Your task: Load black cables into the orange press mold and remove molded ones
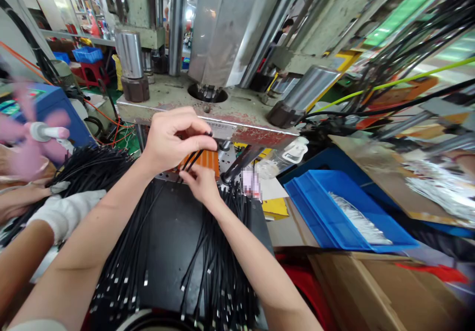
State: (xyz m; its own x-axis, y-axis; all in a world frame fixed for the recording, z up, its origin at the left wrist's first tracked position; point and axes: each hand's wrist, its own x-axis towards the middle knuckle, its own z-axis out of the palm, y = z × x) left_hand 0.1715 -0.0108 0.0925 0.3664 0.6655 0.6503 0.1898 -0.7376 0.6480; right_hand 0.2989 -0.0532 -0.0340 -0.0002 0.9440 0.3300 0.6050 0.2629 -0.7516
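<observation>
My left hand (178, 138) is raised in front of the machine's steel plate (241, 129), its thumb and fingers pinched on the end of thin black cables (193, 160). Lower and slightly right, my right hand (202, 183) has its fingertips closed on the same cables. Behind the two hands, under the plate, sits an orange block (208, 160), partly covered by them. Bundles of black cables with pale ends hang over the black table (168, 232), one bundle (128, 252) on the left and another (226, 261) on the right.
Another person's white-gloved hand (70, 212) lies at the left by a cable pile (92, 165). A pink fan (40, 128) stands at far left. Blue trays (315, 212), a clear bottle (284, 158) and cardboard boxes (401, 291) are at the right.
</observation>
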